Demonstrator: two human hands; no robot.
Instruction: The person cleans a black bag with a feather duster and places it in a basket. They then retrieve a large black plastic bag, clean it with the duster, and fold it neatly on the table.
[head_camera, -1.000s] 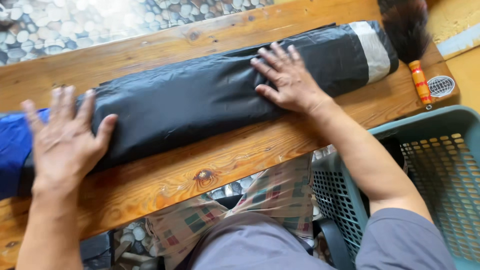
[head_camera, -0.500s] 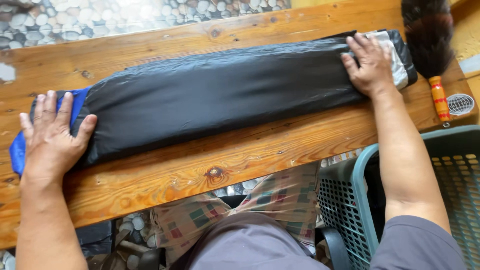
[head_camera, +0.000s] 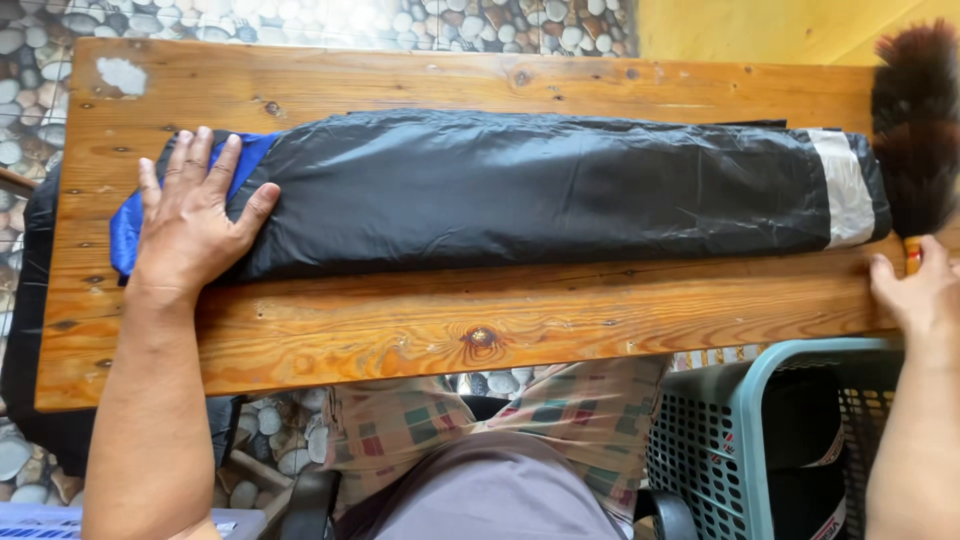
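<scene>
on the desk (head_camera: 420, 330) the left hand (head_camera: 195, 225) is pressing flat and open on the folded black cloth (head_camera: 540, 190). the right hand (head_camera: 915, 290) is sliding off its end toward the duster (head_camera: 915, 120), loosely open, holding nothing.

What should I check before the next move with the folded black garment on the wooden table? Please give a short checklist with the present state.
1. Left hand lies flat on the blue end of the black garment: ok.
2. Right hand on the garment: not ok, it is off it, at the table edge near the feather duster.
3. Garment lies wholly on the wooden table: ok.
4. Fold is even along its length: ok, only small wrinkles.
5. Space in the laundry basket: cannot tell, it is partly out of view.
</scene>
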